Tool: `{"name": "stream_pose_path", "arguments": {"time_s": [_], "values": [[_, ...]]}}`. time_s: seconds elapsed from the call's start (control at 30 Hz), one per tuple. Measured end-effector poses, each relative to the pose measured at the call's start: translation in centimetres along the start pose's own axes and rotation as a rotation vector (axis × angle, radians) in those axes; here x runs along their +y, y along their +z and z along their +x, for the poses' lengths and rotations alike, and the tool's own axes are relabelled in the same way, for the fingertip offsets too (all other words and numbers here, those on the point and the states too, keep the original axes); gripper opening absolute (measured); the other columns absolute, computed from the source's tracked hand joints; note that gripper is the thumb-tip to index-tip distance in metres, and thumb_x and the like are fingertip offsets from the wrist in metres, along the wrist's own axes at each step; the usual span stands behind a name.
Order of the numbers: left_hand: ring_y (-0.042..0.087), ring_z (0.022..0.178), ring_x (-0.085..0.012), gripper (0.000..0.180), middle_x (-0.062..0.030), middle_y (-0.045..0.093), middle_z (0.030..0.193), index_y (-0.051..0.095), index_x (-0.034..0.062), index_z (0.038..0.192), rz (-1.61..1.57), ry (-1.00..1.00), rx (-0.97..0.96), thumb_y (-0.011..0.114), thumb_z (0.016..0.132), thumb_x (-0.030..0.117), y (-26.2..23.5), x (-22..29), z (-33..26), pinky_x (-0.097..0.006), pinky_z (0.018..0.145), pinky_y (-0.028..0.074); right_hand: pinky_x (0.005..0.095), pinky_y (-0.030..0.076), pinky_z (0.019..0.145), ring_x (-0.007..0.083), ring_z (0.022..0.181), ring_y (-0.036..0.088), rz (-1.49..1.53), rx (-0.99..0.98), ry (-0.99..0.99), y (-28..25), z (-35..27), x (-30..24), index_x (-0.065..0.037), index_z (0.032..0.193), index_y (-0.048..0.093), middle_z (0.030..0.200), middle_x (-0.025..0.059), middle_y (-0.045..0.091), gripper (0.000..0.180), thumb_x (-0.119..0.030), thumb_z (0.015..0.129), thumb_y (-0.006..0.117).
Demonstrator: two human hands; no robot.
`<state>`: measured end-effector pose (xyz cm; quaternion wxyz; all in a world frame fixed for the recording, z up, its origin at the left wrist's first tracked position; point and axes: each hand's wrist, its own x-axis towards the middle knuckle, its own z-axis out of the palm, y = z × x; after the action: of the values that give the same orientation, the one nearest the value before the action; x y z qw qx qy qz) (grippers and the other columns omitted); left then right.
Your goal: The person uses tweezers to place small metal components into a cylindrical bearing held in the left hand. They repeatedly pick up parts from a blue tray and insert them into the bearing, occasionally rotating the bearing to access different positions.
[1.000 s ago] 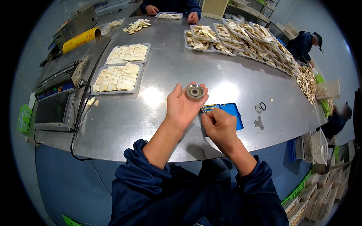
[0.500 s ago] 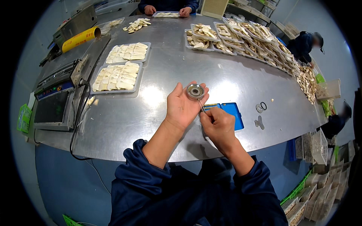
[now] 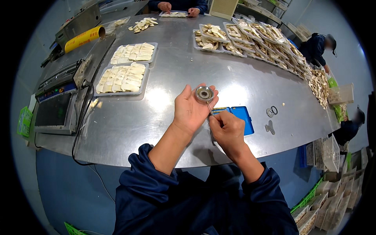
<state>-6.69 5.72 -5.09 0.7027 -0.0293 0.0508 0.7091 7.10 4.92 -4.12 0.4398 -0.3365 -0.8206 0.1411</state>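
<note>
My left hand (image 3: 188, 109) is turned palm up, fingers stretched out. On its fingers rests a round, shallow metal part (image 3: 204, 94) with a dark ringed centre. My right hand (image 3: 229, 129) is closed around a slim metal tool (image 3: 211, 109), whose thin tip touches or nearly touches the near rim of the part; its exact kind cannot be made out. Partly behind my right hand lies an open blue case (image 3: 242, 117) with rows of small brass-coloured pieces. Right of it on the table are a flat metal piece with a dark ring (image 3: 270, 112) and a lobed metal plate (image 3: 269, 127).
The steel table (image 3: 172, 66) carries two trays of sliced mushrooms (image 3: 123, 78) at left and stacked trays (image 3: 250, 39) at far right. A scale (image 3: 56, 109) with a cable stands left, near a yellow tube (image 3: 84, 39). Another person's hands (image 3: 193, 12) work at the far edge.
Both hands hold nearly the same pose, the tool still at the metal part. Across the table, the other person's hand has shifted over the tray.
</note>
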Motion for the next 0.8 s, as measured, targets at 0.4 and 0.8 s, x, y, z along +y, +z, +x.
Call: {"name": "stream_pose_path", "arguments": {"time_s": [0.4, 0.8], "values": [[0.040, 0.123, -0.0397, 0.046, -0.0268, 0.043, 0.126, 0.045, -0.0039, 0.113, -0.030, -0.002, 0.001, 0.031, 0.100, 0.038, -0.8, 0.3, 0.8, -0.051, 0.107, 0.031, 0.0281, 0.040, 0.042, 0.0181, 0.043, 0.053, 0.024, 0.051, 0.118, -3.8, -0.1, 0.6, -0.001, 0.064, 0.057, 0.055, 0.0112, 0.055, 0.013, -0.001, 0.074, 0.066], [0.030, 0.132, -0.0435, 0.051, -0.0313, 0.033, 0.137, 0.040, -0.0077, 0.123, -0.018, 0.033, 0.015, 0.029, 0.101, 0.037, -2.0, 0.9, 2.1, -0.053, 0.111, 0.026, 0.0316, 0.045, 0.045, 0.0223, 0.045, 0.055, -0.013, -0.182, 0.344, -4.7, -2.3, 2.6, -0.001, 0.061, 0.057, 0.055, 0.0128, 0.057, 0.014, -0.004, 0.071, 0.065]]}}
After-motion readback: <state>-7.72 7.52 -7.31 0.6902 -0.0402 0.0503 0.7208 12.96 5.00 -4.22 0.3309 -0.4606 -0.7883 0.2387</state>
